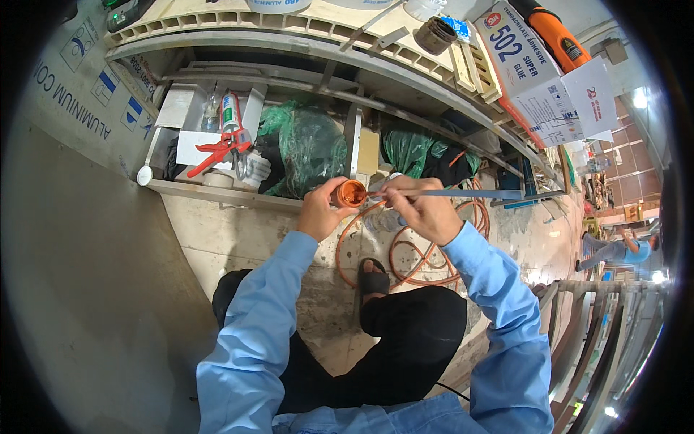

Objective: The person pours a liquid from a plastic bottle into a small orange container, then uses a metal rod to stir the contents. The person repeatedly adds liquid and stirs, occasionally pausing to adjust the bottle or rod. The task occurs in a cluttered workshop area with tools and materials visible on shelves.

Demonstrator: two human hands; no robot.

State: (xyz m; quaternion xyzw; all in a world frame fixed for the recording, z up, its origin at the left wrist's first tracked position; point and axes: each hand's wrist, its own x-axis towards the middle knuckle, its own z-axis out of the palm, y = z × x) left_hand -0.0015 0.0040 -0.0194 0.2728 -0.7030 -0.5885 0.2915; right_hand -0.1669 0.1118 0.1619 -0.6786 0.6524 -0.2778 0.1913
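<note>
Only the head view to go on here: the person is over a floor space in front of a cluttered worktop [303, 27], with a brown open jar [436, 36], a big printed carton [531, 83] and an orange-and-black tool [560, 43] up along its right end. The low shelf [238, 194] under it is packed: a red caulking gun [217, 150] by some pale boxes, then green plastic [312, 148] bunched next to it. The shelf's front edge runs just beyond the hands, and an orange hose [428, 281] lies looped on the floor [210, 231] below them, right by a sandalled foot [374, 281], so it's kinda underfoot. Big grey panel [101, 246] on the left, slatted rack [600, 340] lower right, another person [636, 250] way off to the right. As for the small pot [352, 193], it's held up above the floor in the left hand [322, 211], grip closed round its side, mouth facing up at the camera, orange stuff inside. The right hand [426, 206] pinches a long thin strip [477, 193] near its left end; its long axis runs roughly left to right, the near tip aimed at the pot's mouth, can't tell if it touches the rim, and the free end sticking far out right.
</note>
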